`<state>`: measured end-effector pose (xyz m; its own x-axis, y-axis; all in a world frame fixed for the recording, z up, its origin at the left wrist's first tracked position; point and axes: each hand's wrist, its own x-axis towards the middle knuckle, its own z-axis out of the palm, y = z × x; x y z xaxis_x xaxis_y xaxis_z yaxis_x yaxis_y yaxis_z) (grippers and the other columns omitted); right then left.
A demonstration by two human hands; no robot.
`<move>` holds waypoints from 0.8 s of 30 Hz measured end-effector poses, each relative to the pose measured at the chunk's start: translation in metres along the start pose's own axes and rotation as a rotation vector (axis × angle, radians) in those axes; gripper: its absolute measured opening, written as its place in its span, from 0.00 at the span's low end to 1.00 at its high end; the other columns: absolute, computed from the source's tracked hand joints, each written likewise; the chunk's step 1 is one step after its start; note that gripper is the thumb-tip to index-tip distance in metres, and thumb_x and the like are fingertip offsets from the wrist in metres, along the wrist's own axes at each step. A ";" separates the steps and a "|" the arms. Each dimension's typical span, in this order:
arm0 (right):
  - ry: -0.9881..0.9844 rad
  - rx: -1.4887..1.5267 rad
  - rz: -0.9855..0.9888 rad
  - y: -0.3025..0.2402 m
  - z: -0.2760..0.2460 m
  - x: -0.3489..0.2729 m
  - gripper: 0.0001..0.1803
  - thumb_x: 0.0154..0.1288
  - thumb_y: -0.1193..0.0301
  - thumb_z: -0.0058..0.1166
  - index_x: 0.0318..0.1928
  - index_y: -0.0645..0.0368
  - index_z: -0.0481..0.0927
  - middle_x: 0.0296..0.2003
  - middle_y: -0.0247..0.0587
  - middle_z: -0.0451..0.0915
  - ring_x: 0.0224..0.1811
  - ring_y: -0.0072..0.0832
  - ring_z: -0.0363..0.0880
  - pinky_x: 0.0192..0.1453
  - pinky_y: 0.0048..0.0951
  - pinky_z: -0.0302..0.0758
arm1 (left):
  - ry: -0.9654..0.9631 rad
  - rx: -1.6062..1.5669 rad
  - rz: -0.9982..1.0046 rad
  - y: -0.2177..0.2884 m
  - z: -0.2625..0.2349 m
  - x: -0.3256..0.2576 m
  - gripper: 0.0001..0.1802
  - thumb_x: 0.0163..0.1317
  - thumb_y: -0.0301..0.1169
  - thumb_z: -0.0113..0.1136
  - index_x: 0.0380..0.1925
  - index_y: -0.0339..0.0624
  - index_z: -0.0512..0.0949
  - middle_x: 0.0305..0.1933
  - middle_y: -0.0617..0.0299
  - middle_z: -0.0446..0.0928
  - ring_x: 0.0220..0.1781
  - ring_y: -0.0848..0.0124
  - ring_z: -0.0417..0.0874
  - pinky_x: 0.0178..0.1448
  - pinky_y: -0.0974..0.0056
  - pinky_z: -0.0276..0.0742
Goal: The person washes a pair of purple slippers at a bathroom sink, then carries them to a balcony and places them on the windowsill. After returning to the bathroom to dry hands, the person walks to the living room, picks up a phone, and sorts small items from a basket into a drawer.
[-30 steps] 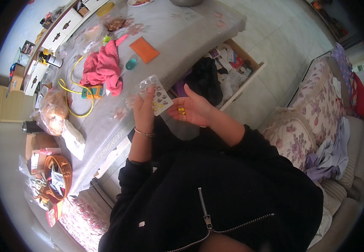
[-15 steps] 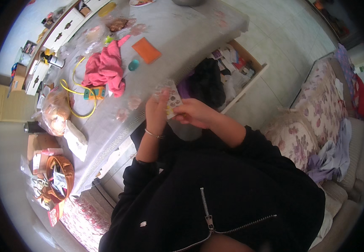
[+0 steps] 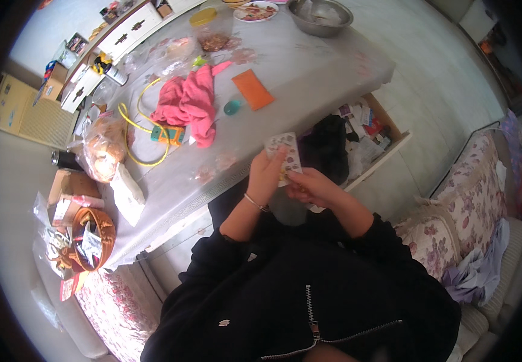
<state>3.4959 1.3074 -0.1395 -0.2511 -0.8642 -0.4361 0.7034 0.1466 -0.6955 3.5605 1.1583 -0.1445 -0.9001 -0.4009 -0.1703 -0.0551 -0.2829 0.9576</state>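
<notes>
Both hands meet at the near edge of a grey table (image 3: 309, 66): the left hand (image 3: 265, 176) grips a small patterned packet (image 3: 285, 154), while the right hand (image 3: 310, 186) pinches its lower end. Farther left lie a pink cloth (image 3: 188, 102), an orange card (image 3: 252, 89) and a yellow cord (image 3: 133, 123).

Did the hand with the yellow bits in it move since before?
Yes. The right hand was open, palm up, a little apart from the blister pack. Now it has closed in on the pack, meeting the left hand at the table edge.
</notes>
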 end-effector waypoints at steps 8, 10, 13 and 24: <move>0.143 -0.010 -0.087 0.019 -0.055 -0.021 0.17 0.74 0.60 0.42 0.30 0.58 0.71 0.22 0.29 0.66 0.19 0.13 0.57 0.21 0.17 0.54 | 0.166 0.324 0.222 0.014 -0.057 0.063 0.19 0.69 0.43 0.52 0.47 0.39 0.69 0.36 0.63 0.77 0.32 0.75 0.81 0.33 0.70 0.78; 0.282 0.037 -0.108 0.026 -0.073 -0.035 0.16 0.74 0.60 0.42 0.31 0.57 0.71 0.22 0.28 0.65 0.19 0.13 0.56 0.21 0.16 0.55 | 0.168 0.306 0.157 0.021 -0.063 0.073 0.19 0.69 0.45 0.51 0.48 0.40 0.69 0.37 0.63 0.77 0.34 0.75 0.81 0.32 0.70 0.77; 0.391 0.096 -0.094 0.038 -0.098 -0.060 0.15 0.74 0.61 0.43 0.31 0.56 0.71 0.24 0.29 0.67 0.19 0.12 0.58 0.20 0.15 0.54 | 0.295 0.317 0.072 0.046 -0.066 0.094 0.21 0.69 0.47 0.50 0.50 0.42 0.68 0.40 0.62 0.77 0.36 0.74 0.80 0.34 0.69 0.76; 0.784 -0.717 0.318 0.081 -0.177 -0.112 0.12 0.69 0.67 0.44 0.34 0.61 0.78 0.21 0.34 0.74 0.20 0.23 0.69 0.25 0.27 0.68 | 0.311 0.945 0.385 0.018 -0.106 0.049 0.25 0.61 0.30 0.58 0.57 0.35 0.65 0.55 0.48 0.69 0.52 0.58 0.75 0.55 0.57 0.70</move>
<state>3.4634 1.5007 -0.2478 -0.6575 -0.2306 -0.7173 0.3260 0.7712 -0.5467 3.5609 1.0410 -0.1602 -0.7858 -0.5619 0.2585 -0.2230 0.6473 0.7289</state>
